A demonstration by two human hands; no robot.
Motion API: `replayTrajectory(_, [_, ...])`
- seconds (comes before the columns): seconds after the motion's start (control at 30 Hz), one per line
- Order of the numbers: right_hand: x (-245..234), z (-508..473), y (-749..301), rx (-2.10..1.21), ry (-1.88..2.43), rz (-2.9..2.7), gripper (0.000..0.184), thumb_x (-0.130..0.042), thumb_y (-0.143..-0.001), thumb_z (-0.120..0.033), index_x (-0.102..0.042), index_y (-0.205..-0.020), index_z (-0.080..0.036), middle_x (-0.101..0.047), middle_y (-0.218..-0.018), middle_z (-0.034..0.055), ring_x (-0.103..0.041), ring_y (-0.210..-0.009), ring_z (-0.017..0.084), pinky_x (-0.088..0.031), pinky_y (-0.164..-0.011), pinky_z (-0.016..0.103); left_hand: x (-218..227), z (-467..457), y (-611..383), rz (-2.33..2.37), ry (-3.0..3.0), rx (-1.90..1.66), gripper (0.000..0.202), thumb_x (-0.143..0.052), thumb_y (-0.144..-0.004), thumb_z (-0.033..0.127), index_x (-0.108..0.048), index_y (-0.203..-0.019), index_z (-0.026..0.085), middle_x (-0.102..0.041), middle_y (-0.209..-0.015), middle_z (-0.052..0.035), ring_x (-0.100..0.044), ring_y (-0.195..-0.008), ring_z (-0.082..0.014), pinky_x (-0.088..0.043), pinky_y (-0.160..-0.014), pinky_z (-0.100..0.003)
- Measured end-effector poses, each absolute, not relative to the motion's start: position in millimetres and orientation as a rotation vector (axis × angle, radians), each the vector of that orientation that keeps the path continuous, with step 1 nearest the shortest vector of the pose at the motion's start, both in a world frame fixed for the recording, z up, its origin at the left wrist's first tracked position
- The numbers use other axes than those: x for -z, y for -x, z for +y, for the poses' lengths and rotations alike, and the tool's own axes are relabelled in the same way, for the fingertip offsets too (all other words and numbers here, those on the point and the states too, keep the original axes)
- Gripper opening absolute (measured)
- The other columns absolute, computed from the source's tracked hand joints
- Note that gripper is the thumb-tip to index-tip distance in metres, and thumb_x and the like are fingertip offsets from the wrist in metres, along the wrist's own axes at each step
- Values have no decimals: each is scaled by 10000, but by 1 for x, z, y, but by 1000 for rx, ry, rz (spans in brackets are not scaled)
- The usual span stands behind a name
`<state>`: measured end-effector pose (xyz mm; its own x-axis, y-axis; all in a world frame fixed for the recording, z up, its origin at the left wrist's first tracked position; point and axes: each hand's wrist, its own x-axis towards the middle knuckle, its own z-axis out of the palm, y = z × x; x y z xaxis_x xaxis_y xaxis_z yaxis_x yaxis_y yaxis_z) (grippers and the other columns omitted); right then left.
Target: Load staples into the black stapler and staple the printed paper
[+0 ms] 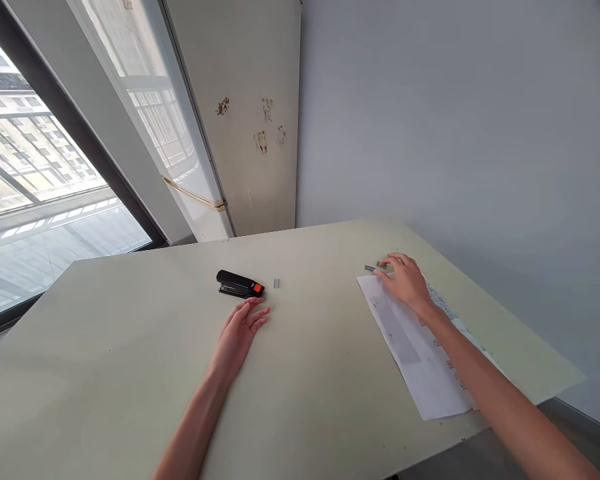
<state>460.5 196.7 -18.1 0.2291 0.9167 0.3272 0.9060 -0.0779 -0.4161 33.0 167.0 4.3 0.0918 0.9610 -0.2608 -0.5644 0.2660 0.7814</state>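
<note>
A black stapler (241,284) with an orange patch at one end lies on the table. My left hand (240,327) rests just in front of it, fingers loosely apart and holding nothing, with the fingertips close to the stapler's orange end. To the stapler's right is a small strip of staples (277,283). Over the top of some printed paper sheets (395,347), my right hand (404,280) reaches with thumb and fingers apart. Near its fingertips lies a small grey staple strip (369,268); a second grey strip (381,265) shows between thumb and forefinger, and contact is unclear.
The pale table (300,387) stands against a grey wall (455,120) on the right. Behind its far edge is a white refrigerator (250,187) with brown marks on its side. On the left, a dark-framed window (40,153) looks out on railings and buildings.
</note>
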Motion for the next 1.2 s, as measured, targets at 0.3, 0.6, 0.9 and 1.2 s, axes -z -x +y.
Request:
replayTrajectory(0.3, [20, 43, -475, -281, 1966, -1662, 337, -511, -990, -566, -683, -1195, -362, -634, -1469, 29, -630, -1302, 315, -589, -887, 433, -3, 167, -36, 917, -682, -1187, 177, -780, -900, 274, -782, -1059, 195, -659, -1420, -130, -753, -1036, -258, -596, -800, -302])
replayTrajectory(0.6, [45, -20, -517, -204, 2168, -1388, 529, -478, -984, -618, -572, -1429, -350, -533, -1601, 38, -628, -1320, 371, -636, -696, 430, -8, 165, -39, 929, -686, -1174, 177, -815, -865, 273, -785, -975, 137, -740, -991, -116, -686, -804, -181, -575, -780, -282])
replayTrajectory(0.9, [59, -21, -518, -249, 2184, -1373, 597, -389, -1039, -608, -455, -1578, -360, -400, -1691, 7, -421, -1524, 351, -514, -1128, 582, -13, 162, -41, 962, -731, -1131, 273, -860, -823, 372, -776, -946, 143, -669, -938, -80, -625, -848, -172, -564, -795, -262])
replayTrajectory(1.2, [67, -20, -512, -117, 2256, -1458, 636, -357, -1043, -642, -458, -1590, -334, -362, -1710, 1, -337, -1566, 354, -389, -1220, 622, -15, 161, -44, 988, -773, -1098, 318, -864, -813, 436, -763, -941, 163, -655, -939, -62, -602, -859, -163, -533, -815, -260])
